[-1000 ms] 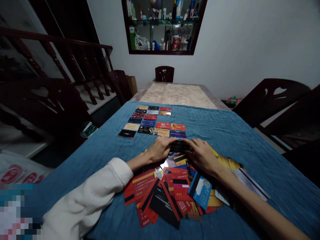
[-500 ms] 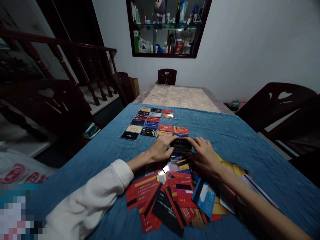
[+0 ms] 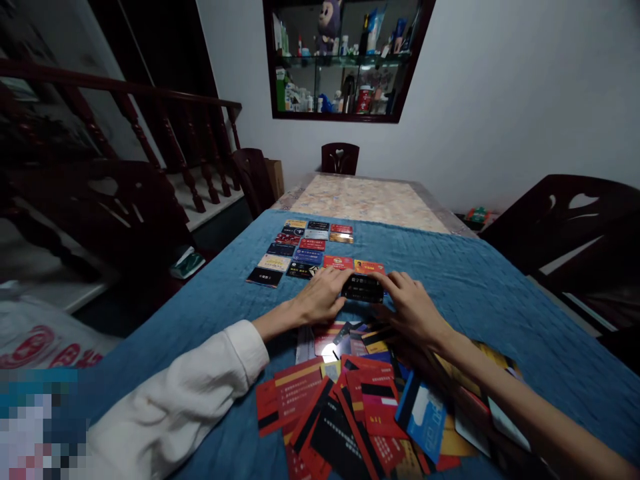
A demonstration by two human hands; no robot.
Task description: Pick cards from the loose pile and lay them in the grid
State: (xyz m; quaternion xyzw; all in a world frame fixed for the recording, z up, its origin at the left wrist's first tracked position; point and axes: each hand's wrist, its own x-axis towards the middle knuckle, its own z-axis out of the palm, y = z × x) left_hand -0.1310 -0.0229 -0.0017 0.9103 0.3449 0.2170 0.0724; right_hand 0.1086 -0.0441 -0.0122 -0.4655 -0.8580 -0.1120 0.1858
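Head view, centre: left hand (image 3: 323,293) and right hand (image 3: 416,305) grip a black card (image 3: 363,289) by opposite ends, probably to keep it level, between neat card rows (image 3: 309,255) and the loose pile (image 3: 383,407).

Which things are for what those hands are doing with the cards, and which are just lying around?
Seem part of it:
left hand and right hand, holding a black card
loose pile of cards
cards laid in rows
blue cloth beneath them

Seem just around:
purple plush toy
cardboard box
white plastic bag with red print
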